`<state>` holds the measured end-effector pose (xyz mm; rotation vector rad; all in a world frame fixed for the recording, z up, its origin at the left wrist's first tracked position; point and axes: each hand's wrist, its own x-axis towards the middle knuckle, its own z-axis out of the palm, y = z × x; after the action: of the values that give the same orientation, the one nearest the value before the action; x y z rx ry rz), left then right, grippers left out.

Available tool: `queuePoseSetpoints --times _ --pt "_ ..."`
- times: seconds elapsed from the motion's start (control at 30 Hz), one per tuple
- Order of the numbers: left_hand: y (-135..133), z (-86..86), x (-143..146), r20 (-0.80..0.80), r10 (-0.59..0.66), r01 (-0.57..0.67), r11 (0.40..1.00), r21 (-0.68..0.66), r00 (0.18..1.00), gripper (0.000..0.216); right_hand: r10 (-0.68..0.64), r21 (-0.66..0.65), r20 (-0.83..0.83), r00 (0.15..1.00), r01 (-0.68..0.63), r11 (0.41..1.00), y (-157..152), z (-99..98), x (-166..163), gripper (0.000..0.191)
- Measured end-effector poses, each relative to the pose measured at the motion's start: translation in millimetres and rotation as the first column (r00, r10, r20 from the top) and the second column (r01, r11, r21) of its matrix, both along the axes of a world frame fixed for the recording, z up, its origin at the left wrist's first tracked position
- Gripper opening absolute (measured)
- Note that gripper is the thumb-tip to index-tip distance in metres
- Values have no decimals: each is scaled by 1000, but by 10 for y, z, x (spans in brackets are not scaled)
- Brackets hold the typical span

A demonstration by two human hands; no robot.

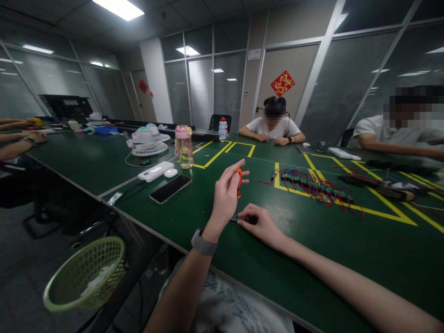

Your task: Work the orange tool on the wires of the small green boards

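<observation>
My left hand (pixel 225 192), raised over the near part of the table, has its thumb and fingers around an orange screwdriver (pixel 239 184). The tool stands roughly upright, its thin shaft pointing down at a small green circuit board (pixel 234 218). Whether the tip touches the board I cannot tell. My right hand (pixel 260 223) rests low on the table with its fingertips pinching the board's right end. A short wire shows at the board's left side, and my left wrist partly covers it.
A black phone (pixel 170 189), a white power bank (pixel 156 171) and a pink-lidded bottle (pixel 185 147) stand left. Wired circuit boards (pixel 317 187) lie right, within yellow tape. A green basket (pixel 86 273) is below the table edge. Co-workers sit across and right.
</observation>
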<state>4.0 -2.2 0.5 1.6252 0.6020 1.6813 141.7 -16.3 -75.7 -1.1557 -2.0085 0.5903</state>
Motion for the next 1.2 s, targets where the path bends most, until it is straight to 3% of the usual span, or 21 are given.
queuePoseSetpoints --times 0.07,0.23,0.4,0.57,0.77,0.87,0.93,1.1,1.2 --pt "3 -14 10 39 -60 61 998 -30 997 34 -1 2 0 1000 1 1000 1 -2 1 12" --pt "6 -11 6 -76 137 -131 988 82 988 23 3 6 -7 1000 -3 1000 -2 6 -1 12" --pt "-2 -16 13 -39 -80 80 997 13 996 33 0 10 2 1000 0 1000 5 -1 -6 12" --pt "-13 -6 4 -123 117 -104 989 109 985 24 -2 10 -7 1000 2 1000 10 -8 -6 12" --pt "-6 -5 3 -20 -52 53 998 27 998 30 -6 3 3 1000 6 1000 1 7 -7 13" --pt "4 -9 -7 -58 118 -113 990 83 991 23 -4 -3 -2 1000 4 1000 -11 24 -12 12" --pt "4 -4 -10 -76 168 -160 982 105 983 20 -3 -3 -4 1000 3 1000 -17 33 -16 12" --pt "-3 -2 8 20 -67 67 998 -3 998 30 -3 1 -5 1000 3 1000 -21 40 -24 12" --pt "-6 -3 1 -22 64 -63 997 47 998 24 -4 0 -7 1000 4 1000 -16 31 -23 12"
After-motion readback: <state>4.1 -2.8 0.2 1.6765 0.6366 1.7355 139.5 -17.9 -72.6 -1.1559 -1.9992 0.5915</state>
